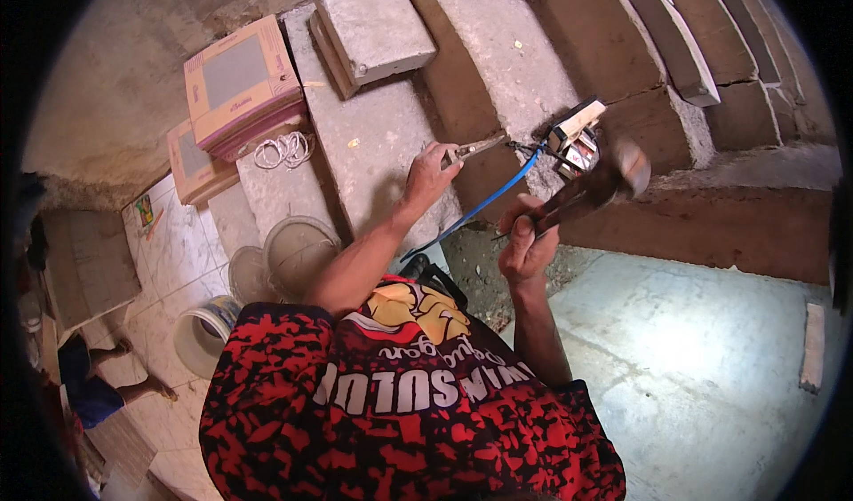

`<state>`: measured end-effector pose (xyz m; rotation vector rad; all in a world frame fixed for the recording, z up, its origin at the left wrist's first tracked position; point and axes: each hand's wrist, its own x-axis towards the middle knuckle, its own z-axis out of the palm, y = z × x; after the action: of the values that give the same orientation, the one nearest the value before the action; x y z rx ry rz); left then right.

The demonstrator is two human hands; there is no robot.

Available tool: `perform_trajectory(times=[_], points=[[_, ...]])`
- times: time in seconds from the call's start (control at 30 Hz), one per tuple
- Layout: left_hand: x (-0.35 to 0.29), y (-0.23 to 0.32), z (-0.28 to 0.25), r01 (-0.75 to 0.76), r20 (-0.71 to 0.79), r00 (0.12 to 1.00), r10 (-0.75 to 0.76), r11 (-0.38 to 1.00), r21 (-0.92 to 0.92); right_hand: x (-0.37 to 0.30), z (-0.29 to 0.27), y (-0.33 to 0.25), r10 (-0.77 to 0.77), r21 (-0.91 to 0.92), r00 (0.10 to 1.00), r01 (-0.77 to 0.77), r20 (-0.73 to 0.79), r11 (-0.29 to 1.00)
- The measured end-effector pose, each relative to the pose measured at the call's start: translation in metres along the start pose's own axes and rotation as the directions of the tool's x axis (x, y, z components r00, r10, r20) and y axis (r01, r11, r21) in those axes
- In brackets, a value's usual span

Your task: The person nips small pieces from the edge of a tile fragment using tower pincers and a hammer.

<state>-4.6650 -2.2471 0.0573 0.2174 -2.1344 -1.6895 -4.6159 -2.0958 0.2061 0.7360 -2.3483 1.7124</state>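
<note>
My left hand [430, 181] is closed around the near end of a slim grey metal tool [475, 148], which points right along a step. In my right hand [526, 243] is a hammer [591, 186], gripped by its dark handle. The hammer's head is smeared by motion, up and right of the hand. Between the hands a blue cable [494, 197] runs up to a dark connector near the metal tool's tip. Just beyond the hammer lie a pale block with dark sides [576, 121] and a small white-and-red pack [580, 153].
Concrete steps [524, 57] curve up to the right, with a thick slab [378, 26] at upper left. Cardboard tile boxes [240, 79] and a coil of white cord [284, 150] sit left. Buckets [302, 248] stand beside my left arm. Another person's legs [133, 385] show far left.
</note>
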Motion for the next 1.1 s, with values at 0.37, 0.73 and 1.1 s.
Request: perform_trajectory(times=[0.37,0.73,1.1], points=[[-0.006,0.004,-0.008,-0.083,-0.019,0.996,0.083,0.996,0.026,0.012,-0.006,-0.023,0.238,-0.36,0.967,-0.191,0.089,0.913],[-0.013,-0.004,-0.001,-0.141,-0.036,0.989,0.144,0.987,0.072,0.01,-0.018,0.009,0.44,-0.49,0.888,-0.328,0.13,0.807],[-0.011,0.003,0.006,-0.112,0.05,0.993,0.107,0.988,0.11,-0.014,-0.016,0.065,0.454,-0.544,0.847,-0.251,0.277,0.801]])
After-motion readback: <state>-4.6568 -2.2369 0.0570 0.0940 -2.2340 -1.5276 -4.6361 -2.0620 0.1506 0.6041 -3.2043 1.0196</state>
